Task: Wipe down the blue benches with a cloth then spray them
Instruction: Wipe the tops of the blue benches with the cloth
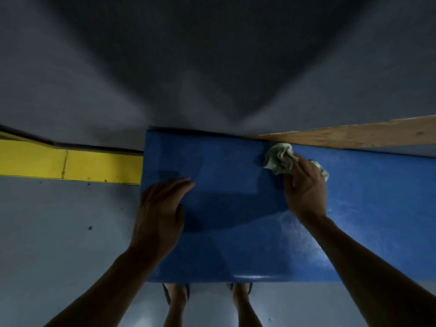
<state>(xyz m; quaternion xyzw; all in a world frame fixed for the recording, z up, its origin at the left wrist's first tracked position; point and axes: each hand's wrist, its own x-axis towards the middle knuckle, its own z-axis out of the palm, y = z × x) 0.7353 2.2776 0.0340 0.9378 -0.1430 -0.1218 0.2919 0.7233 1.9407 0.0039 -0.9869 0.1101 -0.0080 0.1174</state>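
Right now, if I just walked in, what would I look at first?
Probably the big blue bench filling the middle, right against the grey wall. At its far edge the right hand grips a crumpled pale cloth on the seat, while the left hand rests flat at the bench's left end. A bright yellow bench stands further left.

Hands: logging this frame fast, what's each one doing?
Left hand: open, flat on the bench, holding nothing.
Right hand: gripping the cloth against the bench.
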